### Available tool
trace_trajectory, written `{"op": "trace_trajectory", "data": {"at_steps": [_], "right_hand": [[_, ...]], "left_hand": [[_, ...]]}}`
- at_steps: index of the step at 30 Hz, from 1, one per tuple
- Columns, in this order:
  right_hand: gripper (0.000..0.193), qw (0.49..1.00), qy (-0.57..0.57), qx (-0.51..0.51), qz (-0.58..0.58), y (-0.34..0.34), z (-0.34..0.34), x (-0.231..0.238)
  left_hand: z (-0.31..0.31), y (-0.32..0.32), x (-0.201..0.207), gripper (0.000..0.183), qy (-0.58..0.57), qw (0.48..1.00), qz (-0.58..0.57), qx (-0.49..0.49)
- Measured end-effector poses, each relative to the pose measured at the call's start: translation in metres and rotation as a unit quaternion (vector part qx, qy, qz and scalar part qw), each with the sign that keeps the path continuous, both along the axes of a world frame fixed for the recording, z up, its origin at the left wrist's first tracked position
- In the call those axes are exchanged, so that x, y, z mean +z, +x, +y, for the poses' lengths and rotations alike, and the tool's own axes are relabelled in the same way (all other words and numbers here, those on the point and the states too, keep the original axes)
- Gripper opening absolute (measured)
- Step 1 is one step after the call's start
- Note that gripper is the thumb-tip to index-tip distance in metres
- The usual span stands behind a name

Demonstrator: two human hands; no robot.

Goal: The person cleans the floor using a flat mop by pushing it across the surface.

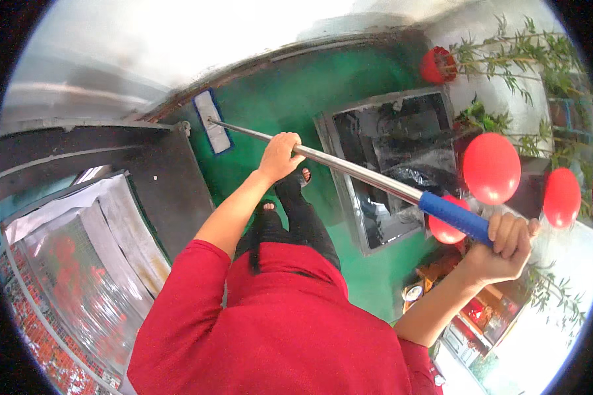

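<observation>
A flat mop with a long metal pole runs slantwise across the view, from the upper left to the lower right. My left hand is closed round the bare metal part of the pole, in front of my body. Out to the right, my right hand grips the end of the blue handle sleeve. The mop's flat white head, edged in blue, lies on the green floor close to the wall at the far left.
Right of my feet stands a grey-framed, glass-topped piece. Red balloons and a red pot with leafy plants are on the right. A dark grey panel and a plastic-covered, cloth-draped rack flank my left.
</observation>
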State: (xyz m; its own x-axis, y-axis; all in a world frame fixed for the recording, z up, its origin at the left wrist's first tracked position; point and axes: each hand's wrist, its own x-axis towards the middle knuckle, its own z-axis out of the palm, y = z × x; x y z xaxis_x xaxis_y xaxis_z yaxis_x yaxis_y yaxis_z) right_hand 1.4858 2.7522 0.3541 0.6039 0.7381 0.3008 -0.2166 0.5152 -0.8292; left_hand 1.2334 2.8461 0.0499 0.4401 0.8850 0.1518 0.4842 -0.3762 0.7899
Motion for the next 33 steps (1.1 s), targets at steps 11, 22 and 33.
{"op": "trace_trajectory", "data": {"at_steps": [11, 22, 33], "right_hand": [[0.003, 0.939, -0.046, -0.311, -0.141, -0.052, -0.187, 0.077], [0.019, 0.923, -0.017, -0.335, -0.188, -0.072, -0.306, 0.141], [0.026, 0.889, -0.02, -0.378, -0.256, 0.017, -0.479, 0.146]], "left_hand": [[-0.128, 0.049, 0.023, 0.037, 0.005, 0.981, -0.162, -0.102], [-0.271, 0.151, 0.059, 0.036, -0.027, 0.943, -0.255, -0.214], [-0.446, 0.231, 0.064, 0.035, -0.04, 0.941, -0.252, -0.223]]}}
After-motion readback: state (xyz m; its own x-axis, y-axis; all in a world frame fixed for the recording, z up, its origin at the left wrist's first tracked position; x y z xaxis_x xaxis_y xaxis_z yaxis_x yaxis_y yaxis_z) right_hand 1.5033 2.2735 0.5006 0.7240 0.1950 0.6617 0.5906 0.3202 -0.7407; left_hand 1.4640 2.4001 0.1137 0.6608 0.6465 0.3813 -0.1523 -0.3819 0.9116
